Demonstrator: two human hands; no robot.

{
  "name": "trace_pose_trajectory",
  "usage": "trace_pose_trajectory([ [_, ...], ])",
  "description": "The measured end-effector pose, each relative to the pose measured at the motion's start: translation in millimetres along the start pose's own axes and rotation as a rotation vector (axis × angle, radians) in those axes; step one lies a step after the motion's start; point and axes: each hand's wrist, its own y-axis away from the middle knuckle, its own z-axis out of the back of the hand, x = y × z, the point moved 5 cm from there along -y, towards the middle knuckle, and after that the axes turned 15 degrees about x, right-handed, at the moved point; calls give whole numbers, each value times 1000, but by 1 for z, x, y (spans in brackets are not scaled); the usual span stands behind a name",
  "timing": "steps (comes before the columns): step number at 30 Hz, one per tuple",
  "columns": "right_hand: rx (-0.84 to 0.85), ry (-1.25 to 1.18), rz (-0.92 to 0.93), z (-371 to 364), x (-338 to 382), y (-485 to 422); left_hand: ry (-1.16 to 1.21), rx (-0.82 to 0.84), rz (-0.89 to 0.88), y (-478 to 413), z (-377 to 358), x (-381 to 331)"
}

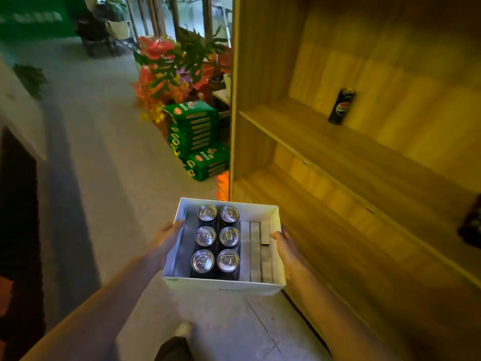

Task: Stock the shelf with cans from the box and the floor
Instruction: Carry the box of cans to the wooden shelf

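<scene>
White card box gripped by left hand and right hand, six round shiny cans inside, one black can on wood shelf at 2 o'clock

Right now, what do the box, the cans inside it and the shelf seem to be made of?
The box looks like thin white cardboard: matte, with folded walls. The cans look like metal, probably aluminium: shiny silver tops with pull tabs. The shelf looks like wood or wood-look laminate: yellow-brown grain with a smooth finish.
</scene>
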Motion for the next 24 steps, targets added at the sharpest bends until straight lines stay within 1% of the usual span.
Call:
trace_pose_trajectory([
  [4,-233,-79,-57,20,-6,6,-102,274,-12,-63,-32,-29],
  [8,-480,-185,-116,18,-16,23,-217,428,-9,-123,-57,-56],
  [9,-509,-221,-106,18,-17,29,-228,444,-14,-132,-63,-61],
  [10,-553,-249,-89,14,-16,36,-248,495,-3,-137,-70,-65],
  [12,-653,-292,-44,6,-10,48,-282,632,14,-145,-83,-76],
  [15,-759,-331,-46,-2,-10,66,-420,678,4,-156,-99,-91],
  [18,-857,-362,-63,-9,-14,78,-486,735,10,-157,-113,-90],
  [21,-849,-375,-78,-11,-23,79,-532,774,-12,-160,-129,-89],
  [24,-865,-444,-126,-12,-38,81,-558,809,-13,-162,-139,-82],
])
